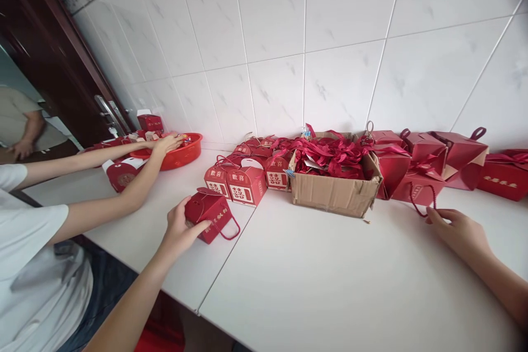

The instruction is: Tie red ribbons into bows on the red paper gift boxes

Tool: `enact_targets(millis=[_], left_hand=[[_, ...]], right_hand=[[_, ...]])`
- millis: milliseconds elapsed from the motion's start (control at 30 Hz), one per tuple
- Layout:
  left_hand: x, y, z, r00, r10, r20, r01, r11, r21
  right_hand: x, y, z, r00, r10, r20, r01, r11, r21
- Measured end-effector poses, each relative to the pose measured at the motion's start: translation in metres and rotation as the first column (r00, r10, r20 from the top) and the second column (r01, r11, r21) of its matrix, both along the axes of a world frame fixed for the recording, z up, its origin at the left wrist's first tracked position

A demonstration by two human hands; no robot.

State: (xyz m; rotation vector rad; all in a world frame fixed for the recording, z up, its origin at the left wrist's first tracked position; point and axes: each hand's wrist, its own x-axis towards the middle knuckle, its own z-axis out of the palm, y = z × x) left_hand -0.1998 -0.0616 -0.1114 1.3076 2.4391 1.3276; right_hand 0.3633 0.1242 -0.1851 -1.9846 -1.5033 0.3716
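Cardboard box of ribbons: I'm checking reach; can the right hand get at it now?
Probably yes: white tabletop lies between the right hand and the open cardboard box, though that hand seems to hold a rope handle.

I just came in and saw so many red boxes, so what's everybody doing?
The person's left hand holds a small red box, while the right hand touches a red cord on another box. On the left, a co-worker's hand reaches over an orange-red basin. More red boxes stand along the wall on both sides of a cardboard box of red ribbons.
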Motion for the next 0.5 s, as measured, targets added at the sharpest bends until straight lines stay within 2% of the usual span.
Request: enact_targets(millis=[67, 100, 167, 267, 333, 500], left_hand=[[0.004, 0.004, 0.006, 0.989, 0.064, -0.132, -0.058, 0.997, 0.050], [0.009, 0.006, 0.010, 0.977, 0.066, -0.205, -0.050, 0.995, 0.082], [0.023, 0.014, 0.018, 0.922, -0.008, -0.388, 0.063, 0.990, 0.130], [0.047, 0.035, 0.027, 0.777, -0.182, -0.603, 0.276, 0.959, 0.067], [0.058, 0.055, 0.032, 0.720, -0.233, -0.654, 0.299, 0.954, -0.010], [0.063, 0.100, 0.045, 0.672, -0.310, -0.672, 0.333, 0.938, -0.099]], right_hand=[[0.000, 0.001, 0.000, 1.000, 0.003, 0.006, -0.003, 1.000, 0.002], [0.000, 0.001, 0.000, 1.000, 0.004, 0.009, -0.004, 1.000, 0.002], [-0.001, 0.002, -0.001, 1.000, 0.004, 0.013, -0.004, 1.000, 0.003], [-0.001, 0.002, -0.002, 1.000, 0.010, 0.021, -0.010, 1.000, 0.007], [-0.001, 0.002, -0.002, 0.999, 0.025, 0.026, -0.025, 1.000, 0.011], [-0.002, 0.002, -0.004, 0.997, 0.053, 0.050, -0.054, 0.998, 0.034]])
